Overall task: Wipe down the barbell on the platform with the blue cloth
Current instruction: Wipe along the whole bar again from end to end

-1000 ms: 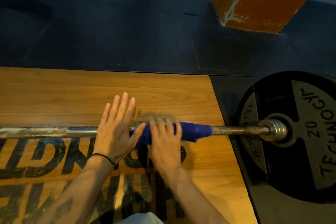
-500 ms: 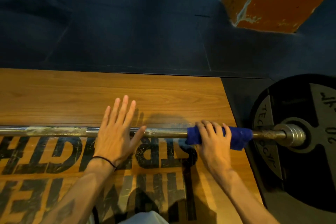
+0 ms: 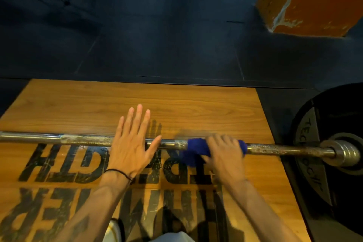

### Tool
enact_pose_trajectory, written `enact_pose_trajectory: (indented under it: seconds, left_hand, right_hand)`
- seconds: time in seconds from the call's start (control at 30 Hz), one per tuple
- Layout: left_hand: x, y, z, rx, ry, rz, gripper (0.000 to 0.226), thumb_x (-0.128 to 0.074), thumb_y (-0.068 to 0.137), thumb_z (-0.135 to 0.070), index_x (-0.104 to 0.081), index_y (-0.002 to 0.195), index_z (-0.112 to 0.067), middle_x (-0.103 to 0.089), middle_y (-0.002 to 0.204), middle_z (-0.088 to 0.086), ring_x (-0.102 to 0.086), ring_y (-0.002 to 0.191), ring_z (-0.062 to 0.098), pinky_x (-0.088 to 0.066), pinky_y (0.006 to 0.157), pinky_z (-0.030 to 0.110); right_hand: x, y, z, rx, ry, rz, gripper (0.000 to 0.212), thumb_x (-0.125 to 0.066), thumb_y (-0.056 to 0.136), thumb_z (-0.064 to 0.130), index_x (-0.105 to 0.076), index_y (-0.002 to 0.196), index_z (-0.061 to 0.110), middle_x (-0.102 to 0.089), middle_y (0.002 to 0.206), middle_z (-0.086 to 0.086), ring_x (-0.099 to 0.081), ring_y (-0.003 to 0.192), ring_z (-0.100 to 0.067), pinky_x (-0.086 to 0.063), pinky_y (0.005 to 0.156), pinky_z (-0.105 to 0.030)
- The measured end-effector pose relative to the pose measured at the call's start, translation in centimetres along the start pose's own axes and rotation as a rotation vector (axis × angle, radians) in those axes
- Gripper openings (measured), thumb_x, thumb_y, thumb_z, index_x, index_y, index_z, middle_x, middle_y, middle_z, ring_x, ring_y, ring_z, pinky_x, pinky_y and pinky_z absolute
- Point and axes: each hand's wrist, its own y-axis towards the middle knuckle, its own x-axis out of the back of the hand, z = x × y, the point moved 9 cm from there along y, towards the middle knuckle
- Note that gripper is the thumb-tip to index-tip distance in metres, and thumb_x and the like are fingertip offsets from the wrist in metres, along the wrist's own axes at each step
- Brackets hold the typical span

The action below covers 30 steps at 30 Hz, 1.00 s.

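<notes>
The barbell (image 3: 84, 139) lies left to right across the wooden platform (image 3: 176, 104), its right end carrying a black weight plate (image 3: 334, 116). The blue cloth (image 3: 196, 148) is wrapped round the shaft right of centre, and the right hand (image 3: 224, 155) grasps it with fingers curled over the bar. Half a second ago the cloth sat hard against the collar (image 3: 341, 152) at the right end; it now sits further left, with a bare, speckled stretch of shaft exposed between cloth and collar. A second ago it was further left again, so the stroke has gone out to the collar and is returning. Motion blur over the right hand agrees with this.

The left hand (image 3: 130, 143) has not shifted: palm flat on the shaft, fingers straight and spread, holding nothing, apparently steadying the bar against rolling.

Judgement: the right section is mid-wipe, with residue still showing. The crusted patch left of the left hand looks untouched, so much remains.
</notes>
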Motion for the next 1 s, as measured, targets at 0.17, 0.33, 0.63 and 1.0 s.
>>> enact_pose_trajectory:
  seconds: [0.17, 0.33, 0.63, 1.0]
  left_hand:
    - [0.5, -1.3, 0.7, -0.014, -0.001, -0.015, 0.078, -0.010, 0.101, -0.066, -0.010, 0.160, -0.014, -0.001, 0.168, 0.012, 0.000, 0.155, 0.026, -0.009, 0.123, 0.050]
    - [0.2, -2.1, 2.3, 0.025, -0.022, -0.009, 0.079, -0.010, 0.100, -0.067, -0.010, 0.160, -0.015, 0.000, 0.168, 0.010, 0.000, 0.155, 0.025, -0.007, 0.123, 0.049]
    - [1.2, -1.0, 2.3, 0.057, -0.020, -0.041, 0.079, -0.009, 0.099, -0.068, -0.007, 0.160, -0.018, 0.002, 0.168, 0.008, 0.004, 0.155, 0.023, -0.005, 0.124, 0.046]
    - [0.7, -1.2, 3.6, 0.090, -0.043, -0.032, 0.079, -0.007, 0.099, -0.069, -0.006, 0.160, -0.018, 0.004, 0.168, 0.008, 0.005, 0.155, 0.023, -0.003, 0.124, 0.046]
  right_hand:
    - [-0.1, -0.6, -4.8, -0.126, -0.059, 0.089, 0.039, -0.087, 0.061, 0.025, -0.062, 0.091, 0.022, -0.063, 0.084, 0.003, -0.062, 0.079, -0.021, -0.048, 0.078, -0.040]
    - [-0.7, 2.7, 6.2, 0.081, 0.090, 0.057, 0.041, -0.084, 0.075, 0.033, -0.062, 0.108, 0.023, -0.069, 0.105, 0.001, -0.068, 0.097, -0.019, -0.056, 0.089, -0.041]
    - [-1.2, 4.2, 8.8, 0.250, 0.074, 0.045, 0.043, -0.086, 0.069, 0.052, -0.063, 0.094, 0.025, -0.066, 0.075, 0.005, -0.067, 0.061, -0.018, -0.046, 0.048, -0.028]
    - [0.6, 2.6, 4.2, 0.246, 0.029, 0.048, 0.060, -0.032, 0.094, 0.071, -0.064, 0.100, 0.021, -0.070, 0.088, 0.002, -0.069, 0.073, -0.018, -0.054, 0.061, -0.032]
